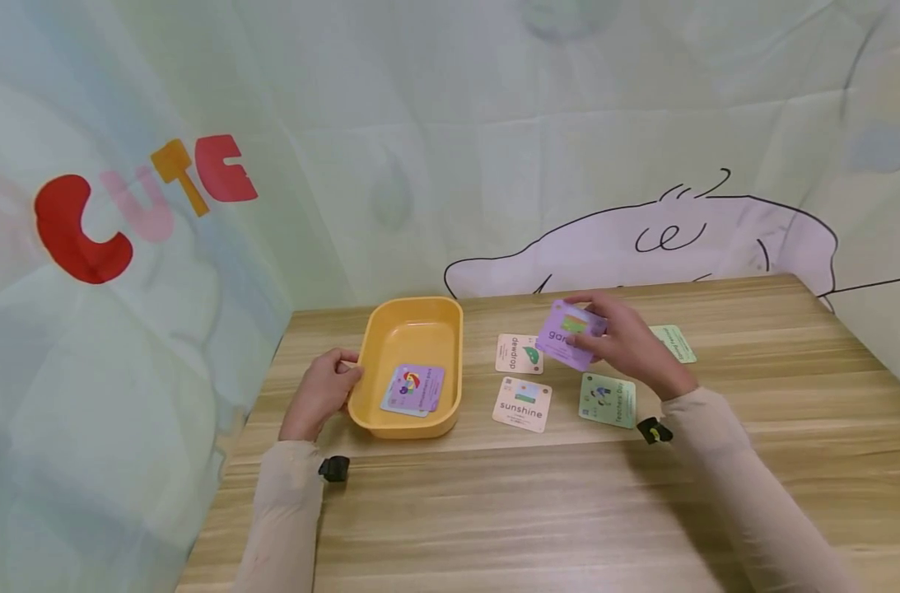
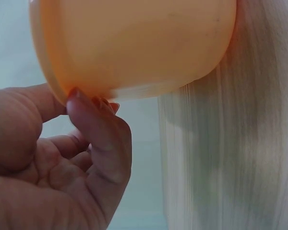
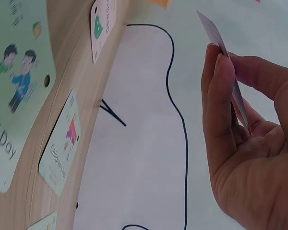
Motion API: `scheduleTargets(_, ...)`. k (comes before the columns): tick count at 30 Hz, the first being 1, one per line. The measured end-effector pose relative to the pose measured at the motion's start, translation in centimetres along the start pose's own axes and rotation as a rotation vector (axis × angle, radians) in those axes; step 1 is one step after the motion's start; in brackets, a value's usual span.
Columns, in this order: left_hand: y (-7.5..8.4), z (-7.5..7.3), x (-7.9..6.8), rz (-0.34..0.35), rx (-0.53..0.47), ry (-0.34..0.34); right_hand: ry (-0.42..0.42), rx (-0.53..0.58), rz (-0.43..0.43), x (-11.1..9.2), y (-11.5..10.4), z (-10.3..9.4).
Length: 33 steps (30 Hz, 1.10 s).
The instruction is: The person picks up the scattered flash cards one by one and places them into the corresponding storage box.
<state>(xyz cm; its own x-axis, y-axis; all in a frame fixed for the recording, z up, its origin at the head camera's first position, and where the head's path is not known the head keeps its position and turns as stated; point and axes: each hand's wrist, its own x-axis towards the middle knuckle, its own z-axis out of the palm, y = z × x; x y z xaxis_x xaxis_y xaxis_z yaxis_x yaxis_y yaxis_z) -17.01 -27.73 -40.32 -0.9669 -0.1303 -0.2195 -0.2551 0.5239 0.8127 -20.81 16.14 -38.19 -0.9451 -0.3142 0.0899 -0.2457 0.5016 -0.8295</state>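
My left hand (image 1: 322,390) pinches the left rim of a yellow plastic tub (image 1: 455,362); in the left wrist view, thumb and fingers meet at the edge of the tub (image 2: 144,43). A purple card (image 1: 427,394) lies over a light blue one (image 1: 417,413) on the tub floor. Raised above the table, a purple word card (image 1: 561,350) starting "gar" is pinched between thumb and fingers of my right hand (image 1: 627,339). The right wrist view shows this card (image 3: 240,103) edge-on. Below it lie a "dewdrop" card (image 1: 515,354) and a "sunshine" card (image 1: 522,403).
A green "Teachers' Day" card (image 1: 607,401) lies on the wooden table (image 1: 494,511) below my right hand. Another green card (image 1: 675,342) is partly behind that wrist. A "Children's Day" card (image 3: 62,143) shows in the right wrist view. A printed curtain (image 1: 390,140) hangs behind the table.
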Motion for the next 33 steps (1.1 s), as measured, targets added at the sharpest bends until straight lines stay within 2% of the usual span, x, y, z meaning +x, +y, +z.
scheduleTargets(13, 0.4, -0.1, -0.2, -0.020, -0.001, 0.000, -0.024, 0.054, -0.046, 1.4, -1.5, 2.2)
scheduleTargets(18, 0.4, -0.1, -0.3, -0.022, 0.000, -0.001, -0.034, 0.066, -0.036, 1.9, -2.2, 3.2)
scheduleTargets(25, 0.2, 0.0, -0.3, -0.021, 0.000, 0.000, -0.059, 0.140, -0.053, 2.4, -3.1, 4.8)
scheduleTargets(33, 0.2, 0.0, -0.2, -0.023, 0.000, 0.004, -0.065, 0.149, -0.081, 2.8, -4.0, 6.3)
